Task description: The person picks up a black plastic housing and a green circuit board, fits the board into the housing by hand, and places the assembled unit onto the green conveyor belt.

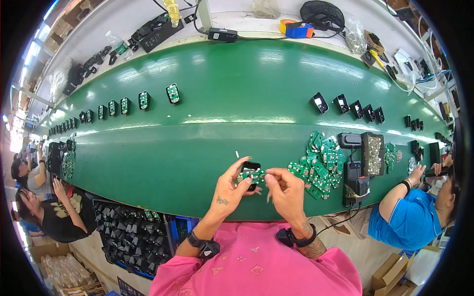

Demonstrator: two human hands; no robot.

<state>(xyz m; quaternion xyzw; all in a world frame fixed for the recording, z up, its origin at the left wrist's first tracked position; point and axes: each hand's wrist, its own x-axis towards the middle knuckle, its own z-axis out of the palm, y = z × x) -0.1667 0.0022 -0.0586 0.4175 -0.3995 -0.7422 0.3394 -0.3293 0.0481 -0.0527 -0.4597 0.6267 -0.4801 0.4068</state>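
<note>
My left hand (230, 185) is closed around a small black plastic housing (252, 166), held just above the near edge of the green bench. A green circuit board (253, 175) lies over the housing's open face, tilted across it, with my left thumb on it. From the right, my right hand (287, 191) pinches at the board's right end with thumb and forefinger; the exact contact is partly hidden. Close by on the right is a loose pile of green circuit boards (323, 165). A small white piece (237, 154) lies on the bench just beyond my left fingertips.
Housings with boards (173, 93) line the far left; black housings (319, 103) stand far right. A metal-parts bin (373, 154) and a black device (356, 180) sit right of the pile. A crate of black housings (131, 237) is below left. Co-workers sit at both sides, one in blue (407, 219).
</note>
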